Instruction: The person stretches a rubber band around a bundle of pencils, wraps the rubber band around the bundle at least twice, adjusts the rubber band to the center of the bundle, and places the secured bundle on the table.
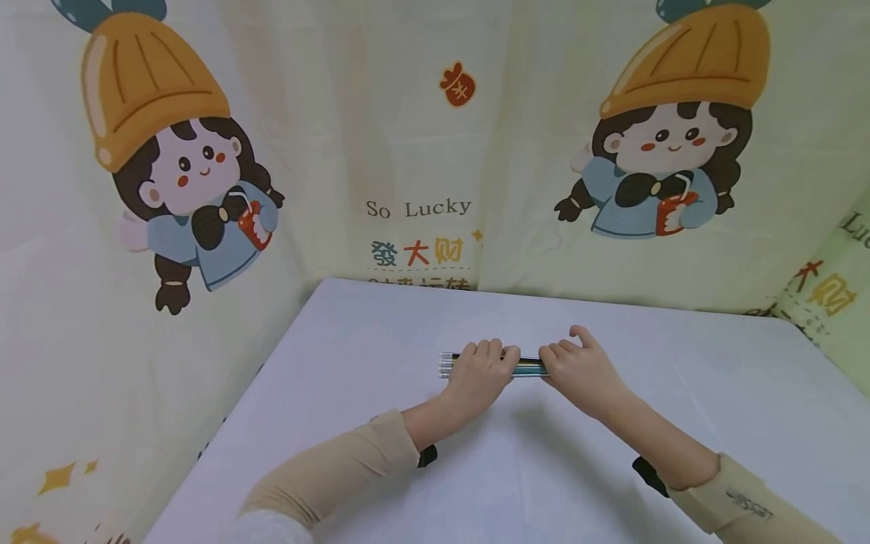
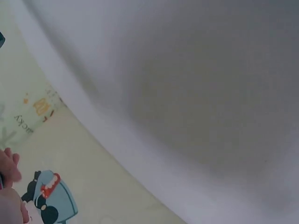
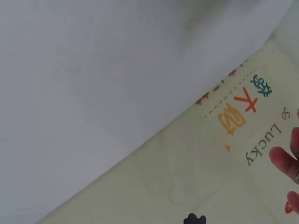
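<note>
A bundle of slim pens [image 1: 529,368], in blue, dark and yellowish tones with clear ends at the left, is held level above the table in the head view. My left hand [image 1: 479,374] grips it near those clear ends, fingers curled over the top. My right hand [image 1: 581,374] holds the other end, with one digit sticking up off the bundle. A short stretch of pens shows between both hands; the right tips are hidden. At the right wrist view's edge, a few fingers [image 3: 284,161] are visible. Part of a hand [image 2: 8,168] enters the left wrist view at its left edge.
A table with a white cloth [image 1: 381,325] lies under the hands, their shadows falling on it. Behind and to the left hangs a cream curtain [image 1: 326,151] printed with cartoon figures and lettering. Dark wrist-worn devices [image 1: 651,476] sit under the forearms.
</note>
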`<state>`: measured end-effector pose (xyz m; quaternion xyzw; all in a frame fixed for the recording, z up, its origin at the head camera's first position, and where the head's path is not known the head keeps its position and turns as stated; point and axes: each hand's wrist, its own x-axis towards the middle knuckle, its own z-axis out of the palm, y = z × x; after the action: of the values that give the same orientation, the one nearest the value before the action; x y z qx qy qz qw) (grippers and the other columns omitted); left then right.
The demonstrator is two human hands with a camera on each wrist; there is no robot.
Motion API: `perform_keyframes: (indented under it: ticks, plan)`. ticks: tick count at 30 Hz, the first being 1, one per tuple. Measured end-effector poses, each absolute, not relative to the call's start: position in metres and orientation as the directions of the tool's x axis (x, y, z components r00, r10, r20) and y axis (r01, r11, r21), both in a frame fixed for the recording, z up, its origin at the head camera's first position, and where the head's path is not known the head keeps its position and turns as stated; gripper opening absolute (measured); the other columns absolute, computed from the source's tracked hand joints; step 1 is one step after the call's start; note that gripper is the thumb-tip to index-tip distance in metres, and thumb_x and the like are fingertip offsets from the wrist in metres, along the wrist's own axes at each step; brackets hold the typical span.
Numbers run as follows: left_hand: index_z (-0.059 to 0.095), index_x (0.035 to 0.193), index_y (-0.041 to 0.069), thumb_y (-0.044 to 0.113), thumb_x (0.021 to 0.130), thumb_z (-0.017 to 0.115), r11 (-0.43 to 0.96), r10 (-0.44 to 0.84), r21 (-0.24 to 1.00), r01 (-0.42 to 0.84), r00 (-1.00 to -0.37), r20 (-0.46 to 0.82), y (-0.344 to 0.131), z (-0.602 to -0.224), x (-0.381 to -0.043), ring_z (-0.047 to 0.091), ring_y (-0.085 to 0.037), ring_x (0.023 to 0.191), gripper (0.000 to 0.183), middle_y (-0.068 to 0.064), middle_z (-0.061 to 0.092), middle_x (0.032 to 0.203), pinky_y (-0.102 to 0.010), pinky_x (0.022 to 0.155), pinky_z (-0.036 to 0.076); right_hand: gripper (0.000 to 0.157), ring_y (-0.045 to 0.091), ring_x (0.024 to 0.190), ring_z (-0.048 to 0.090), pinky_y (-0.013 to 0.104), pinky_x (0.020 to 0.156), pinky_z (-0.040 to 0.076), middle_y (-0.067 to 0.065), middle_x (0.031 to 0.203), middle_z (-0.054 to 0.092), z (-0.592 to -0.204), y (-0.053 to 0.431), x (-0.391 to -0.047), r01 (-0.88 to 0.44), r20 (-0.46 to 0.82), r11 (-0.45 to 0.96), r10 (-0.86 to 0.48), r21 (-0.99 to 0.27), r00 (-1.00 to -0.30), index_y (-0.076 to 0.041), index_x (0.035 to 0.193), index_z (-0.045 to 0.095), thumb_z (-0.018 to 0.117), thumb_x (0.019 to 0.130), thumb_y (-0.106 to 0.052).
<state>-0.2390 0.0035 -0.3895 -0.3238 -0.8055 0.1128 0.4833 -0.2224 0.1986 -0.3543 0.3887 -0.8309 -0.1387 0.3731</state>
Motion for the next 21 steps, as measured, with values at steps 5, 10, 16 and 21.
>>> perform_keyframes:
  ticks: [5,10,16,21]
  plan:
    - [0.047,0.080,0.015,0.037,0.077,0.070,0.791,0.608,-0.475,0.386,-0.406,0.682,0.000,-0.387,-0.242,0.047,-0.010,0.054,0.032,0.002,0.050,0.064,-0.019,0.048,0.033,0.036,0.018,0.063,0.058,0.046,0.081,0.038,0.004,0.071,0.061,-0.345,0.209,-0.220,-0.498,0.524,0.764,-0.644,0.410,-0.557,-0.005,0.081,0.057,0.082,0.058,-0.018]
    - [0.045,0.077,0.015,0.041,0.072,0.073,0.783,0.618,-0.491,0.381,-0.385,0.686,-0.006,-0.389,-0.244,0.043,-0.009,0.050,0.039,0.003,0.046,0.061,-0.019,0.047,0.030,0.032,0.019,0.063,0.057,0.041,0.077,0.041,0.003,0.066,0.058,-0.344,0.219,-0.222,-0.541,0.471,0.728,-0.686,0.422,-0.555,-0.004,0.075,0.057,0.083,0.059,-0.016]
    - [0.046,0.074,0.014,0.027,0.078,0.068,0.773,0.621,-0.486,0.407,-0.330,0.711,-0.003,-0.391,-0.239,0.040,-0.008,0.047,0.025,0.003,0.044,0.057,-0.019,0.044,0.029,0.040,0.019,0.060,0.056,0.033,0.069,0.045,0.003,0.063,0.052,-0.352,0.216,-0.223,-0.625,0.479,0.634,-0.766,0.455,-0.429,-0.002,0.071,0.053,0.086,0.054,-0.017]
    - [0.047,0.075,0.014,0.021,0.083,0.063,0.779,0.617,-0.480,0.403,-0.358,0.700,-0.001,-0.388,-0.235,0.044,-0.009,0.048,0.018,0.002,0.047,0.058,-0.019,0.045,0.031,0.042,0.017,0.055,0.053,0.030,0.067,0.043,0.002,0.058,0.049,-0.351,0.211,-0.222,-0.601,0.462,0.638,-0.767,0.481,-0.445,-0.003,0.069,0.050,0.086,0.055,-0.020]
